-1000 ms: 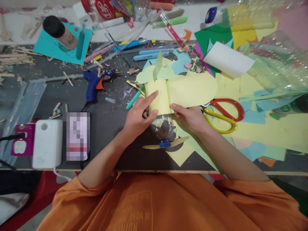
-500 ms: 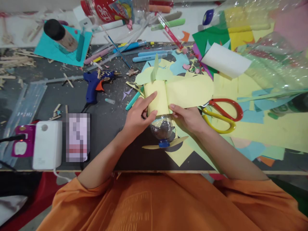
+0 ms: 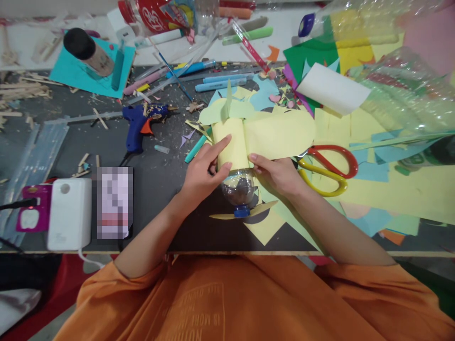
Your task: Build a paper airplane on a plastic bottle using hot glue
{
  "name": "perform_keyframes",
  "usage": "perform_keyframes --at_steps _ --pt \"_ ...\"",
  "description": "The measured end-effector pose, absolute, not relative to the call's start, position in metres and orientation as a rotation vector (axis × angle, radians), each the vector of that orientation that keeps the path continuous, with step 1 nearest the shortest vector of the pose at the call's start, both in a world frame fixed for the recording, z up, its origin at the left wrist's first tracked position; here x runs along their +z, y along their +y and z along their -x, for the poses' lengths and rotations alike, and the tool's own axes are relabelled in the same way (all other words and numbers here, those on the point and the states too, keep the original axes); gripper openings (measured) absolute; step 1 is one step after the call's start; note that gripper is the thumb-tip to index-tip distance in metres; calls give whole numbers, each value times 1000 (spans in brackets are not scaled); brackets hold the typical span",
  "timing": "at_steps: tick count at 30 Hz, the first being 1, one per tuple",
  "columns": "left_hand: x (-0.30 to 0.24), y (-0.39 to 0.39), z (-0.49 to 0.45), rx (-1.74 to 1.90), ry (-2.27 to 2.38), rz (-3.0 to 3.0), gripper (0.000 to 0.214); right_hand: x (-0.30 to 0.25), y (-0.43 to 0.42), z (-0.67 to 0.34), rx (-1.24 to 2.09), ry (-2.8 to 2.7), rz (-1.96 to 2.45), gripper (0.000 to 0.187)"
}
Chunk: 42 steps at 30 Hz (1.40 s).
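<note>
Btl [image 3: 237, 189] over counter [image 3: 152, 189], cap end nearest, paper blades [image 3: 265, 208] by cap. L hand [image 3: 203, 171] fingers hold yellow wrap [image 3: 237, 149]; R hand [image 3: 279, 174] fingers pinch wing [image 3: 280, 135] nr root. Done, seemingly: wrap, fins [image 3: 229, 110] at far end. Left: wing join, prob.

glue gun [image 3: 134, 127] and scissors [image 3: 334, 148] suggest craft workspace.
</note>
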State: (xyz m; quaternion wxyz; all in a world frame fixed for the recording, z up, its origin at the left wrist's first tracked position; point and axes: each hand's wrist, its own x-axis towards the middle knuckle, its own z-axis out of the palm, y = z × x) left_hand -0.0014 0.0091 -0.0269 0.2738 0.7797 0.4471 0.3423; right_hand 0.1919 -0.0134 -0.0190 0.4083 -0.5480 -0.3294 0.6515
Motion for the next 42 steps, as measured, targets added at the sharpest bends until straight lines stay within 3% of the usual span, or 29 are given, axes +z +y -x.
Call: perform_keyframes --at_steps 33,36,42 --pt "-25 5 5 942 1326 -2201 49 -7 -12 -196 1670 -796 1282 35" --pt "-26 7 8 1057 1311 -2215 42 0 -11 -202 1666 -922 1177 27" --pt "-27 10 11 1106 1330 -2206 42 -12 -12 -209 1614 -1337 995 29"
